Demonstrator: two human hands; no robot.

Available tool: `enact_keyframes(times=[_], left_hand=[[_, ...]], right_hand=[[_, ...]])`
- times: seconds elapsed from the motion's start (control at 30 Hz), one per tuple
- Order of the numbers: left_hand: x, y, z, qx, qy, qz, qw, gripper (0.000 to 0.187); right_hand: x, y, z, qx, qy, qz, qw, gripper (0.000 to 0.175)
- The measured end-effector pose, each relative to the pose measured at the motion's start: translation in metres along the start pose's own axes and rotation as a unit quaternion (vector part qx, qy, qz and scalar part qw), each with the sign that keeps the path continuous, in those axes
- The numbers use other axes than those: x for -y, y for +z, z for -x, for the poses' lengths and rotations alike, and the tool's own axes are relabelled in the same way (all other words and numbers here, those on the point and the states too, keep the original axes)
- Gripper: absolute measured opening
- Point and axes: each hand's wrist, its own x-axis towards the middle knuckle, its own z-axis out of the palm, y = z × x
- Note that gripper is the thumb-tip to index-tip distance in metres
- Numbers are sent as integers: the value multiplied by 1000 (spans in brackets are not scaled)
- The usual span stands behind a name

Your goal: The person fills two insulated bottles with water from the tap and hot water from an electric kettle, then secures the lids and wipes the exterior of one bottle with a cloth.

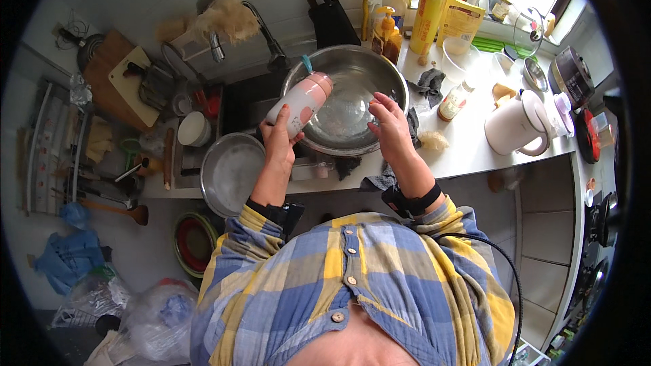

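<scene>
My left hand (280,140) is wrapped around the lower body of a white and pink bottle (300,105), which has a pink lid and a teal strap loop. The bottle leans with its lid up and to the right, over the left rim of a large metal basin (342,107). Liquid seems to lie in the basin, though its depth is hard to tell. Over the basin's right side hovers my right hand (391,124), fingers apart and half curled, with nothing visible in it. Left of my left forearm sits a smaller metal bowl (231,175).
Grey cloths (430,86) lie right of the basin, beside a small glass bottle (454,103), a loofah piece (433,141) and a pink kettle (516,124). A faucet (217,48) and a black knife block (333,24) stand behind. White bowls (194,129) sit at the left.
</scene>
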Motion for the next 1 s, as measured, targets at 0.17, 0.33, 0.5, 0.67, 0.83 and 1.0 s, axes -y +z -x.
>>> enact_keyframes(times=[0.17, 0.33, 0.5, 0.67, 0.83, 1.0], left_hand=[[2, -9, 1, 85, -79, 102, 988, 48], [-3, -6, -5, 86, -143, 148, 975, 43], [-6, -7, 0, 94, -203, 219, 950, 49], [-17, -2, 12, 67, -211, 212, 952, 50], [-31, 13, 17, 104, -199, 194, 955, 46], [-38, 12, 20, 99, -197, 179, 959, 40]], right_hand=[[-2, -6, -3, -6, -2, -12, 1000, 55], [-5, -5, -5, 2, -3, -5, 1000, 55], [-5, -6, -4, -21, -1, 1, 1000, 54], [-1, -2, -7, -37, 2, -30, 999, 51], [3, -2, -12, 9, 8, -54, 998, 52], [3, -3, -18, -30, -16, -31, 999, 51]])
